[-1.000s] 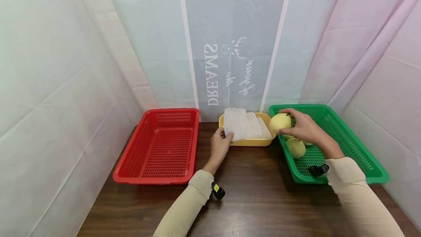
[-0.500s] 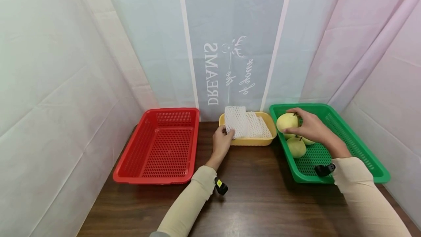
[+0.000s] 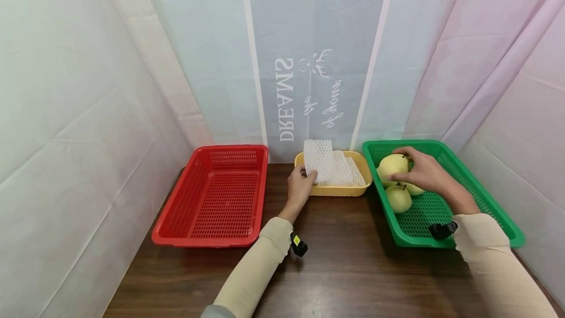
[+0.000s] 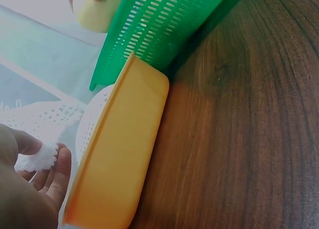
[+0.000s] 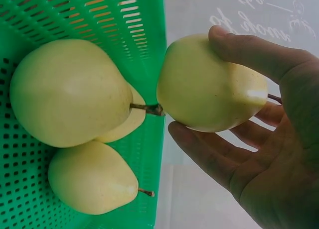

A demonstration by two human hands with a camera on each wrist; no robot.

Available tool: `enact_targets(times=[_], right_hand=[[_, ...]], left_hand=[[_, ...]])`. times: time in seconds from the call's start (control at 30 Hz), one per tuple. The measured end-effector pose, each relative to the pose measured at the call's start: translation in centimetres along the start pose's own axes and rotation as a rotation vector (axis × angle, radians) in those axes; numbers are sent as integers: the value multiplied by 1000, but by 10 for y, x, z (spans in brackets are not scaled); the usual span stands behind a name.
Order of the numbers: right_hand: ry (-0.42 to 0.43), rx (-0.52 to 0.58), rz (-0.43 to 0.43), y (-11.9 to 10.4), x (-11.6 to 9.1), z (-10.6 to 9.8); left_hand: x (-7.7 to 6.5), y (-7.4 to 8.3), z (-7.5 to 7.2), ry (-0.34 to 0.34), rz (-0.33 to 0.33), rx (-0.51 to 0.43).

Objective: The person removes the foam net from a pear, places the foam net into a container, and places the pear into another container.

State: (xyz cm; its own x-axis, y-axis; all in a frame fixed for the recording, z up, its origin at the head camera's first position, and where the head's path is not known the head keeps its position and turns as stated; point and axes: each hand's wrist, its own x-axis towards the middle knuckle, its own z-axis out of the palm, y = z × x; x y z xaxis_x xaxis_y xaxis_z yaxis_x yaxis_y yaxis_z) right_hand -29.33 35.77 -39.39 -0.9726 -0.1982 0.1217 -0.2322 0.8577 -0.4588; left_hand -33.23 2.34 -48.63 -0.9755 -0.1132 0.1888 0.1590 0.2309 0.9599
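My left hand (image 3: 301, 185) pinches a white foam net sleeve (image 3: 319, 160) by its lower edge, just above the yellow tray (image 3: 340, 191). More flat net sleeves (image 3: 342, 171) lie in that tray. In the left wrist view the thumb and fingers (image 4: 61, 171) grip the bunched end of the net. My right hand (image 3: 425, 171) holds a pale yellow-green pear (image 3: 394, 167) over the left part of the green basket (image 3: 425, 212). Thumb and fingers curl round its sides in the right wrist view, stem toward the palm. Below it, other pears (image 5: 70, 92) lie in the basket.
A red perforated basket (image 3: 225, 200) stands on the left of the dark wooden table (image 3: 340, 269). A printed cloth (image 3: 309, 23) hangs right behind the containers, and pale cloth walls rise at both sides. The yellow tray sits close to the green basket's left rim.
My right hand has carried the pear rightward, from the green basket's left rim to over the pears inside. The left hand, with the net sleeve, has shifted slightly right and up.
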Motion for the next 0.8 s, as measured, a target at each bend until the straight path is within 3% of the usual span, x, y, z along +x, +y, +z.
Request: enact_targets(times=[0.47, 0.8], right_hand=[[-2, -22, 25, 15, -6, -8], [-13, -2, 49, 21, -12, -13]], left_hand=[[10, 4, 0, 13, 5, 86], [13, 7, 0, -8, -16, 55]])
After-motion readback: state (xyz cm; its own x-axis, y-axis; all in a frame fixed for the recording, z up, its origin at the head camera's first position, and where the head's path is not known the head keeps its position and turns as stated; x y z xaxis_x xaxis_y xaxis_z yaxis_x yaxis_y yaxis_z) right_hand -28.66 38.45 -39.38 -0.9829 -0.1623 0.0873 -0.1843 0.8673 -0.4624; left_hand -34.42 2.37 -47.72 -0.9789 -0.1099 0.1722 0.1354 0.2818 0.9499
